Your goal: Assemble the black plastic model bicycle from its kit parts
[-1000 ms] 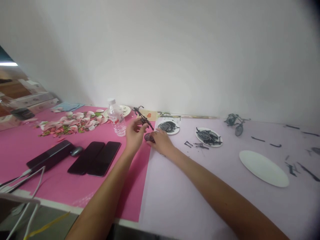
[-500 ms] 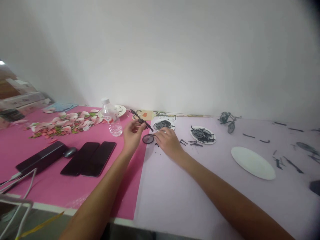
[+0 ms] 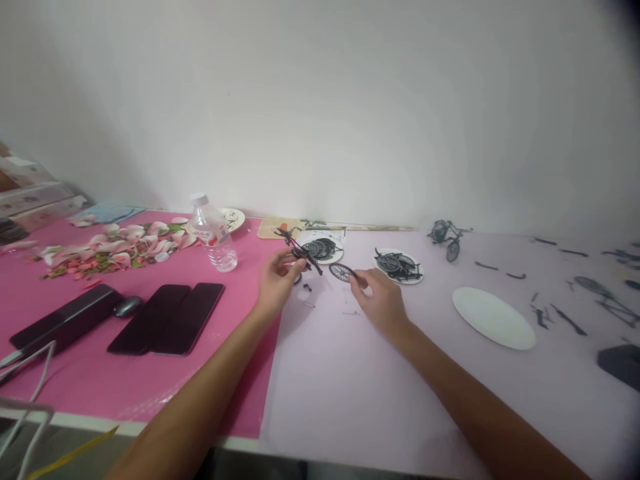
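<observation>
"Black plastic, by the look of it, is in both hands. Where does each piece sit?"

"Take the clear plastic bottle with a red-and-white label (image 3: 213, 235) as the landmark. Just right of it, the left hand (image 3: 279, 281) pinches a thin black model-bicycle frame with handlebars (image 3: 301, 253) between thumb and fingers. Farther right of the bottle, the right hand (image 3: 384, 301) pinches a round black spoked wheel (image 3: 342, 272) at its edge, near the frame's tip but apparently apart from it."

"Why those grips?"

"My guess is that the rim stands pressure better than such fine spokes, while a hold around the frame's middle leaves its long end sticking out free."

"And the two white plates piled with black parts (image 3: 411, 257), right of the bottle?"

"Presumably they keep loose pieces gathered and within reach, rather than strewn over the pink and lilac tabletop (image 3: 325, 400)."

"What differs from half a second ago?"

"Then the right hand was close beside the left. Now it is farther from the bottle, with the wheel in the widened gap. The left hand keeps its pinch on the frame."
</observation>
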A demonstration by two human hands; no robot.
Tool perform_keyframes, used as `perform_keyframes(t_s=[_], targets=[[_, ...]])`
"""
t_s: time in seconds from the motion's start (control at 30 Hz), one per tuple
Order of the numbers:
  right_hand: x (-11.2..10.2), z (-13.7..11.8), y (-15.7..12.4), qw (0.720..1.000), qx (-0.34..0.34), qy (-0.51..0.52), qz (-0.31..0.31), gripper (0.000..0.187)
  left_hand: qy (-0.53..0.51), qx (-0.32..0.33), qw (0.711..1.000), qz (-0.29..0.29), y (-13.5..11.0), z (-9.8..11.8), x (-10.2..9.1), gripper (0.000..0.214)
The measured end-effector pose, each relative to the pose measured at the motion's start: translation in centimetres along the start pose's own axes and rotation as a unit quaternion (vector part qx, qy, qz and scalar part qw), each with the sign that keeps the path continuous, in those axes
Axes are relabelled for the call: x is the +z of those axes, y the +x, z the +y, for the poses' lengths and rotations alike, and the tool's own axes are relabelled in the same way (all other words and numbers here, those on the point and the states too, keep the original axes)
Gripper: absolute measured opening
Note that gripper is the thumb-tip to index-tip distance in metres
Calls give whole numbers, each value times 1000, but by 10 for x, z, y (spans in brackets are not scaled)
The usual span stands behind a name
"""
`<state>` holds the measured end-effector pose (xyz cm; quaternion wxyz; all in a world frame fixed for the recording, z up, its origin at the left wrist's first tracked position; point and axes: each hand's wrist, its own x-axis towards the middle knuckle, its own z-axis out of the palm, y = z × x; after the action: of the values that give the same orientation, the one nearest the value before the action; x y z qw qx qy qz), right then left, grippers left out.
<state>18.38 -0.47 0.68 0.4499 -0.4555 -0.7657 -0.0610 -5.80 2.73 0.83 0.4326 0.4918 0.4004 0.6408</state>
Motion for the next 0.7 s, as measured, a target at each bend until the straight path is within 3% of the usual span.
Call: perform_keyframes(t_s=[0.2,0.7], targets=[[0,-6,-9,992,98,68,30,15,20,-35,999,-12,-13,-5,9,56],[3,-16,-16,982,144,124,11,16,7,-76,997,-22,-19,-5,18,57]])
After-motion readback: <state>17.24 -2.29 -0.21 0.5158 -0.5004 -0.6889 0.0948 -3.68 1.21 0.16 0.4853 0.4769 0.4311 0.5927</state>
